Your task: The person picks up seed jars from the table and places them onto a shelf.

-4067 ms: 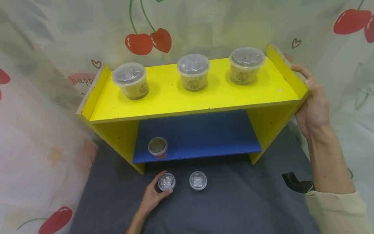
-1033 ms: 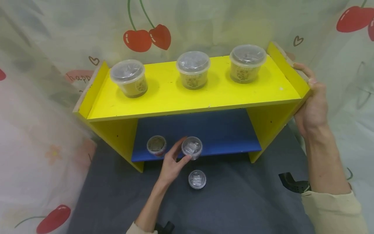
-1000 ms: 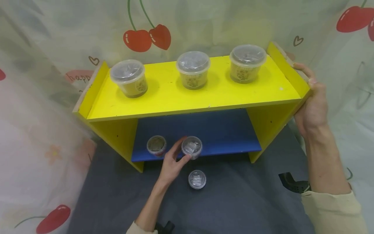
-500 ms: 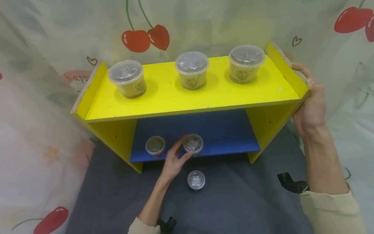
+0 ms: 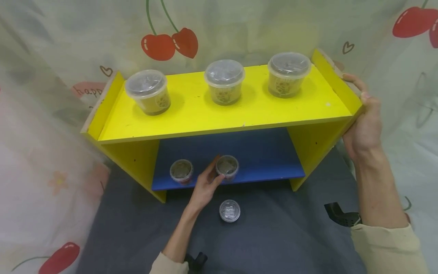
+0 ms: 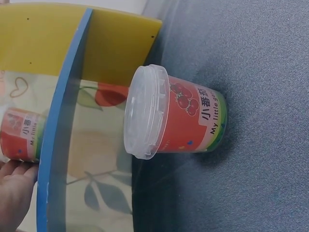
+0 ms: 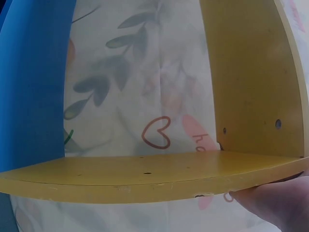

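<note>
My left hand [image 5: 204, 189] holds a lidded plastic cup [image 5: 227, 167] at the middle of the blue lower shelf [image 5: 270, 163], thumb on the near side. In the left wrist view this cup [image 6: 18, 133] shows a red label, its base at the blue board. Another lidded cup [image 5: 181, 171] stands left of it on the same board. A third such cup [image 5: 229, 211] is on the dark cloth in front; the left wrist view shows its red label with tomatoes. My right hand [image 5: 366, 121] grips the right side panel [image 5: 333, 85] of the yellow rack.
Three larger clear lidded tubs [image 5: 224, 82] stand in a row on the yellow top shelf [image 5: 191, 121]. A dark grey cloth [image 5: 280, 236] lies under the rack. A cherry-print curtain [image 5: 260, 30] hangs close behind and at both sides.
My left hand has lifted the cup from the cloth, carried it right and up onto the blue shelf, then slightly farther in. My right hand stays on the side panel.
</note>
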Available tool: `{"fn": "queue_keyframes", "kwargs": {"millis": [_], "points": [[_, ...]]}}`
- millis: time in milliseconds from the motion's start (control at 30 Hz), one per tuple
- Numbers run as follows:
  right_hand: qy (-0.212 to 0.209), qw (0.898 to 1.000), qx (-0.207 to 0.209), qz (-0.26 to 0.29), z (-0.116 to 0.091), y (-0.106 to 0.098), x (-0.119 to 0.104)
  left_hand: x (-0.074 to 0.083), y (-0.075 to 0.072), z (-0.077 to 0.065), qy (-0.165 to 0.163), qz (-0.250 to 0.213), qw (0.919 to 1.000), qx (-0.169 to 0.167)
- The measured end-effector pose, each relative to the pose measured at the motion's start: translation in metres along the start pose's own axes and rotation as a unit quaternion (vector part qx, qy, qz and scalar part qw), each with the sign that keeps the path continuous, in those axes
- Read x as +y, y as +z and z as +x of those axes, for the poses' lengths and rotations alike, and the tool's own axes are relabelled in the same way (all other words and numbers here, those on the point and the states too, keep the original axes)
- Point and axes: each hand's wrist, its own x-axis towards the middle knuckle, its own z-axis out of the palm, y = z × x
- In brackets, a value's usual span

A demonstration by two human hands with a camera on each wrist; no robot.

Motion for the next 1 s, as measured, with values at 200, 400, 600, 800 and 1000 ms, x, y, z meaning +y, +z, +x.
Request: {"fn": "queue_keyframes", "kwargs": {"millis": [200, 400, 600, 800, 1000], "points": [[-0.006, 1.000, 0.000, -0.004, 0.000, 0.001, 0.000, 0.001, 0.001, -0.003, 0.007, -0.002, 1.0000, -0.004], [-0.010, 1.000, -0.008, 0.002, 0.000, 0.002, 0.001, 0.003, 0.001, -0.013, -0.001, -0.006, 0.9999, 0.015], [-0.012, 1.000, -0.003, -0.003, -0.001, 0.002, 0.001, 0.023, 0.005, -0.028, 0.022, 0.021, 0.9983, 0.051], [-0.018, 1.000, -0.003, 0.005, -0.001, 0.002, 0.002, 0.031, 0.010, -0.051, 0.059, 0.069, 0.9887, 0.119], [-0.018, 1.000, 0.005, -0.006, -0.001, 0.003, 0.003, 0.024, 0.015, -0.072, 0.076, 0.104, 0.9812, 0.144]]}}
